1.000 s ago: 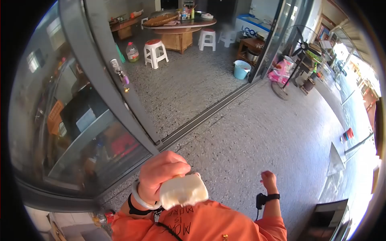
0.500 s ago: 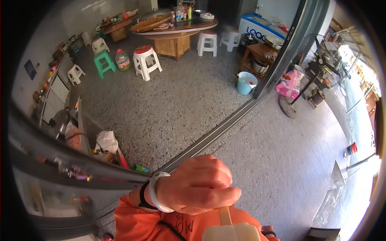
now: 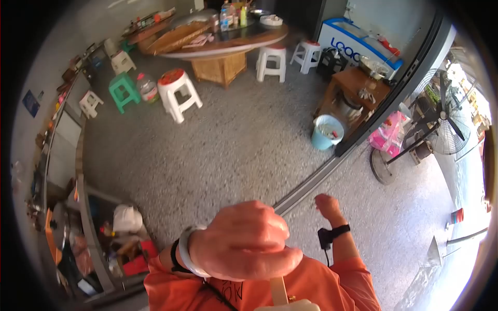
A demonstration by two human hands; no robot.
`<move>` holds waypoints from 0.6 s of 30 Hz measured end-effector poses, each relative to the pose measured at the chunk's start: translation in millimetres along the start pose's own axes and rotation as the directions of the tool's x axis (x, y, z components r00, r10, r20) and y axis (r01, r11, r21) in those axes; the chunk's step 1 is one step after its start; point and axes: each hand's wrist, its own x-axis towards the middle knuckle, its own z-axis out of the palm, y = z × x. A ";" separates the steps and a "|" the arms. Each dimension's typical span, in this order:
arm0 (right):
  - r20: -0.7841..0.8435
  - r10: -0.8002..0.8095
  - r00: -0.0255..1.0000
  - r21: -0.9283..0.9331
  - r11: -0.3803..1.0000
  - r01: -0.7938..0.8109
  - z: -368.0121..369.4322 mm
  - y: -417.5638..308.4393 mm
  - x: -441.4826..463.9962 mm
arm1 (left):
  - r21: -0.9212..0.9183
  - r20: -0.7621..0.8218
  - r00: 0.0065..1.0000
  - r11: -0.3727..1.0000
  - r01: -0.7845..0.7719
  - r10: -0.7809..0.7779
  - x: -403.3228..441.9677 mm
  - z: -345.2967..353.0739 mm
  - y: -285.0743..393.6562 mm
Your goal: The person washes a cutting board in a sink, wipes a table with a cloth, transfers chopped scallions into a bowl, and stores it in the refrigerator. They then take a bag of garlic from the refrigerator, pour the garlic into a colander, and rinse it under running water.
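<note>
Wide head-worn view, forward and down over floor (image 3: 223, 150), close to left hand (image 3: 246, 241)

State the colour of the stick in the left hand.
The stick is pale tan, seen best in the head view.

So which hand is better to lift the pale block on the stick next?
Probably the left hand: it grips the wooden stick. The right hand is off to the side.

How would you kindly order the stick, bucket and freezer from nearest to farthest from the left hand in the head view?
1. Stick: gripped in the left hand.
2. Bucket: ahead, to the right.
3. Freezer: also right, farther back.
</note>
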 end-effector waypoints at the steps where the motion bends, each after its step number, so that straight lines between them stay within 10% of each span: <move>1: -0.079 0.056 0.995 0.277 0.960 -0.032 2.0 3.8 30.0 | -0.005 0.003 1.000 1.000 -0.020 0.020 10.4 -11.5 -30.7; 3: 0.199 -0.042 0.979 -0.181 0.980 0.079 4.2 20.1 48.0 | -0.005 0.012 0.999 0.999 -0.045 0.045 29.0 -25.1 -82.6; 6: 0.333 -0.198 0.922 -0.264 0.919 0.292 56.3 110.3 11.4 | -0.102 0.024 0.995 0.991 -0.091 0.094 65.8 -41.2 -159.0; 11: 0.663 0.462 0.589 -0.217 0.872 -0.439 128.3 195.2 -81.4 | -0.170 -0.072 0.989 0.976 -0.138 0.128 107.1 -34.8 -290.6; 16: 0.511 0.845 0.158 -0.168 0.278 -0.946 115.3 220.2 -41.0 | -0.197 0.005 0.988 0.969 -0.148 0.152 155.7 -24.6 -433.0; 17: 0.649 0.457 0.608 -0.394 0.886 -0.244 100.0 235.8 -5.9 | -0.211 0.028 0.987 0.966 -0.152 0.161 171.7 -24.8 -461.6; 18: 0.718 0.480 0.505 -0.416 0.877 -0.241 68.9 231.3 55.7 | -0.239 0.048 0.986 0.960 -0.145 0.161 186.0 -23.9 -485.3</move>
